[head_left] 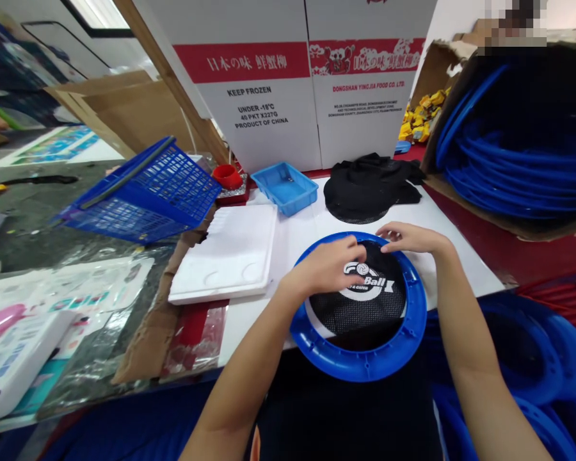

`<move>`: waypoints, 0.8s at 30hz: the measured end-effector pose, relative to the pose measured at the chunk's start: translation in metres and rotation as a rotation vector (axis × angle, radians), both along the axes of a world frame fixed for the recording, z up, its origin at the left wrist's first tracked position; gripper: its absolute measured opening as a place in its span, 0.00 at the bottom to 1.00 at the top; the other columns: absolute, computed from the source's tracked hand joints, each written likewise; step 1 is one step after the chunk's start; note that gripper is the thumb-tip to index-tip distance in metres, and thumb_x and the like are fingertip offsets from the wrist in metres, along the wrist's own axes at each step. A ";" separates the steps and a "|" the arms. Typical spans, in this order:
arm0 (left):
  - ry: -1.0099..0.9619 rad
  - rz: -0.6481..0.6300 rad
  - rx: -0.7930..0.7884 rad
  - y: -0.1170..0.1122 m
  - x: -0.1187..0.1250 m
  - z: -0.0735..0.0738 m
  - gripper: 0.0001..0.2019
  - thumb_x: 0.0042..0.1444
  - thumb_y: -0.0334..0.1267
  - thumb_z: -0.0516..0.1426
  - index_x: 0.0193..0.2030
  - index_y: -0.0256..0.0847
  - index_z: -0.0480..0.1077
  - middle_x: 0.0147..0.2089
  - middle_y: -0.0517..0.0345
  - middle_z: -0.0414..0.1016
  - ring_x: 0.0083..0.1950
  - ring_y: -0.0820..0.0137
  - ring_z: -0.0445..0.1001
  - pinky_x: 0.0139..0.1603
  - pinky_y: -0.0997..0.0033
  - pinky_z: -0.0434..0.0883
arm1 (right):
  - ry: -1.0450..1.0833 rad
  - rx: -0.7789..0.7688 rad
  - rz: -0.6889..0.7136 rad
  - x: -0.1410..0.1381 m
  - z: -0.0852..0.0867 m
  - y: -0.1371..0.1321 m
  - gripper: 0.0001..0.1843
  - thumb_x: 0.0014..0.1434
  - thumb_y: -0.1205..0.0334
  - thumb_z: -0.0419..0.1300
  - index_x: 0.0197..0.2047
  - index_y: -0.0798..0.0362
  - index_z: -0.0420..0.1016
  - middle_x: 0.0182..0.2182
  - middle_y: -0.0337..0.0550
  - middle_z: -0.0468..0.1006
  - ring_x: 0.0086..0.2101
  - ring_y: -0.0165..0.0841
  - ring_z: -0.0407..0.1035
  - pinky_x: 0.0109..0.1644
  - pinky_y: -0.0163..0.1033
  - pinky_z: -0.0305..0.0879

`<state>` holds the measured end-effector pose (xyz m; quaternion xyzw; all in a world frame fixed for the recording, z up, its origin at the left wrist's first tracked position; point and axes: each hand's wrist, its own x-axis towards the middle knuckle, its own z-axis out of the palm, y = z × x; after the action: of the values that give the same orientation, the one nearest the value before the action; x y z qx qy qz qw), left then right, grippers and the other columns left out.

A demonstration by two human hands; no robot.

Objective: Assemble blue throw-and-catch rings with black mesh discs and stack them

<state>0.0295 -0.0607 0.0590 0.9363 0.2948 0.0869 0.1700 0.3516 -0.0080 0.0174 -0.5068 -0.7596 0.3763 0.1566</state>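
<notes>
A blue plastic ring (415, 304) lies over the near edge of the white work surface, its near side overhanging toward my body. Inside it is a round black mesh cloth (345, 314) with a white ball logo. My left hand (333, 264) reaches across the ring's left side, fingers apart and bent over the logo. At the far right part of the ring is my right hand (408, 238), with a gap between thumb and curled fingers near the mesh edge. Beyond the ring lies a pile of black mesh cloths (365, 186).
Behind stand a white printed carton (269, 141) and a small blue tray (288, 192). To the left are a white foam slab (230, 250), a red cup (227, 176) and a tilted blue basket (148, 192). A cardboard box holds blue rings (504, 173); more rings (532, 346) sit below right.
</notes>
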 end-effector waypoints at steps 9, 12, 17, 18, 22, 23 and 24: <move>0.323 -0.144 -0.241 -0.009 0.016 -0.028 0.52 0.53 0.56 0.73 0.81 0.58 0.56 0.79 0.42 0.59 0.77 0.40 0.62 0.73 0.44 0.63 | 0.008 0.365 -0.142 -0.041 -0.024 0.016 0.10 0.65 0.59 0.63 0.46 0.50 0.84 0.38 0.43 0.84 0.39 0.39 0.76 0.49 0.45 0.70; 0.321 -0.124 -0.285 -0.003 0.011 -0.025 0.54 0.50 0.58 0.74 0.81 0.58 0.57 0.79 0.43 0.59 0.75 0.41 0.65 0.72 0.47 0.65 | 0.044 0.406 -0.191 -0.030 -0.017 0.012 0.12 0.68 0.53 0.64 0.48 0.50 0.84 0.42 0.45 0.85 0.42 0.40 0.77 0.51 0.46 0.71; 0.324 -0.064 -0.313 0.002 0.004 -0.021 0.54 0.48 0.55 0.75 0.80 0.59 0.59 0.79 0.43 0.59 0.74 0.41 0.67 0.73 0.44 0.64 | 0.075 0.148 -0.091 -0.008 -0.005 0.004 0.19 0.63 0.55 0.69 0.56 0.50 0.82 0.46 0.45 0.85 0.44 0.40 0.78 0.52 0.46 0.74; 0.317 -0.052 -0.308 0.003 0.004 -0.021 0.53 0.47 0.54 0.75 0.80 0.60 0.60 0.79 0.43 0.60 0.73 0.39 0.68 0.73 0.42 0.64 | 0.023 0.144 -0.078 -0.010 -0.007 0.005 0.16 0.62 0.59 0.68 0.53 0.50 0.83 0.45 0.45 0.86 0.43 0.40 0.78 0.52 0.46 0.74; 0.312 -0.071 -0.307 0.006 0.009 -0.022 0.55 0.42 0.51 0.78 0.78 0.62 0.64 0.78 0.41 0.62 0.70 0.34 0.70 0.70 0.37 0.65 | -0.029 0.298 -0.080 -0.029 -0.024 0.018 0.15 0.62 0.68 0.63 0.51 0.50 0.86 0.47 0.46 0.86 0.45 0.41 0.78 0.54 0.48 0.73; 0.326 -0.081 -0.306 0.007 0.011 -0.022 0.55 0.41 0.50 0.78 0.77 0.63 0.64 0.78 0.41 0.62 0.69 0.33 0.70 0.69 0.37 0.66 | 0.001 0.337 -0.076 -0.034 -0.028 0.023 0.17 0.63 0.68 0.63 0.52 0.50 0.86 0.49 0.47 0.86 0.47 0.41 0.78 0.55 0.48 0.73; 0.338 -0.085 -0.301 0.008 0.012 -0.022 0.55 0.40 0.49 0.78 0.77 0.63 0.64 0.78 0.42 0.62 0.69 0.32 0.71 0.68 0.37 0.66 | 0.034 0.365 -0.070 -0.037 -0.031 0.028 0.17 0.63 0.68 0.62 0.53 0.49 0.86 0.50 0.47 0.86 0.48 0.42 0.78 0.57 0.48 0.73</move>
<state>0.0411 -0.0528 0.0367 0.9131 0.2890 -0.1235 0.2597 0.3142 0.0198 -0.0140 -0.4898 -0.7943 0.2351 0.2717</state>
